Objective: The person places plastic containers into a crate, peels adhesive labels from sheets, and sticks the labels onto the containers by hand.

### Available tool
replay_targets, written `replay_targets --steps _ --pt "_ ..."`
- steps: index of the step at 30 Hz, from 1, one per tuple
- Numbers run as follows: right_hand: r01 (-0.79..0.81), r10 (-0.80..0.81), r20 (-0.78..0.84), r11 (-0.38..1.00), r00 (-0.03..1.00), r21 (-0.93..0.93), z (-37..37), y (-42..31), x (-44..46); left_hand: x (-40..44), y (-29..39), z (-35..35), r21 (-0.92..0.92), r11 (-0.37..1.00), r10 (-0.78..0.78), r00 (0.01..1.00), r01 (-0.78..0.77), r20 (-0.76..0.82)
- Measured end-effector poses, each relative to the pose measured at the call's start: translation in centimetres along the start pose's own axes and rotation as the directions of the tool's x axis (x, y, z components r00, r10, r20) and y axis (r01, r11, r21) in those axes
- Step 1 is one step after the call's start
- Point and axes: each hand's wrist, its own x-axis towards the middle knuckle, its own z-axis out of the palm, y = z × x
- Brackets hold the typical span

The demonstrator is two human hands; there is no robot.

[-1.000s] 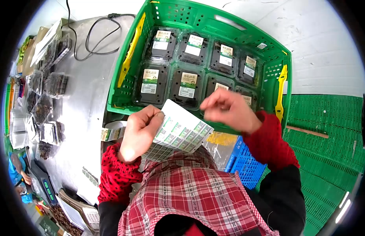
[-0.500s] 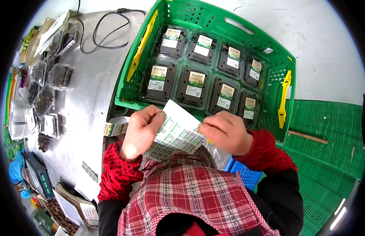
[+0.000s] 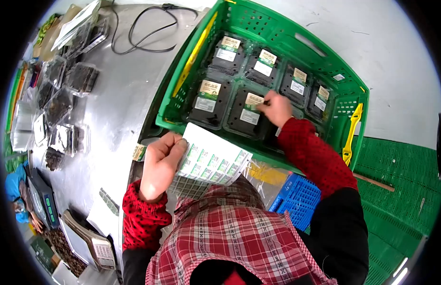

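My left hand (image 3: 162, 164) pinches the upper left corner of a white sheet of small green-and-white stickers (image 3: 208, 159), held in front of the apron. My right hand (image 3: 277, 109) reaches into the green crate (image 3: 289, 42), its fingers pinched at the label of a front-row clear-lidded box (image 3: 249, 110). Whether a sticker is between those fingers is too small to tell. Several dark boxes with beige, green and white labels lie in two rows in the crate, among them a front left box (image 3: 207, 104). My right forearm covers part of the front row.
On the metal table (image 3: 113, 102) at left lie clear packs (image 3: 58, 107), a black cable (image 3: 149, 33) and scales (image 3: 87, 242). A blue crate (image 3: 299, 199) stands below the green one. Another person's hand (image 3: 36, 222) shows at lower left.
My right hand has left the sticker sheet and moved up and forward into the green crate. My left hand still holds the sheet. The crate and table have shifted in view.
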Motion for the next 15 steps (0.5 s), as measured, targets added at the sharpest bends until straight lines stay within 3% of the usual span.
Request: replay_targets --steps 1,3,5,6,8,9,11,15 --pt "-0.019 0.015 0.065 0.998 0.998 0.058 -1.7 -0.7 -0.1 0.0 0.3 -0.3 -0.019 1.0 -0.011 1.0 0.01 -0.011" --pt "0.036 -0.187 0.235 0.848 0.954 0.529 -5.4 -5.1 -1.7 0.4 0.6 -0.5 -0.031 0.999 0.003 0.999 -0.005 -0.042" --pt "-0.099 -0.297 0.469 0.752 0.832 0.651 -10.3 -11.9 -5.0 0.4 0.2 -0.7 -0.043 0.999 0.01 0.999 -0.011 -0.035" --pt "-0.103 -0.388 0.484 0.687 0.784 0.719 -10.9 -13.0 -6.2 0.5 0.1 -0.9 -0.043 0.999 0.013 0.999 -0.015 -0.033" --pt "0.152 -0.488 0.36 0.735 0.795 0.66 -11.0 -14.1 -7.3 0.8 -0.1 -1.1 -0.001 1.0 0.028 1.0 -0.028 -0.009" --pt "0.151 -0.487 0.362 0.737 0.795 0.659 -11.1 -14.5 -7.5 0.8 0.1 -1.0 -0.004 1.0 0.027 1.0 -0.027 -0.009" --pt "0.323 -0.538 0.242 0.746 0.808 0.582 -11.2 -15.0 -7.7 0.8 0.7 -1.0 -0.043 0.999 0.006 1.0 -0.006 0.02" --pt "0.398 -0.581 0.213 0.738 0.786 0.545 -10.7 -15.0 -8.2 1.2 0.5 -1.4 -0.016 1.0 0.004 0.999 -0.003 0.045"
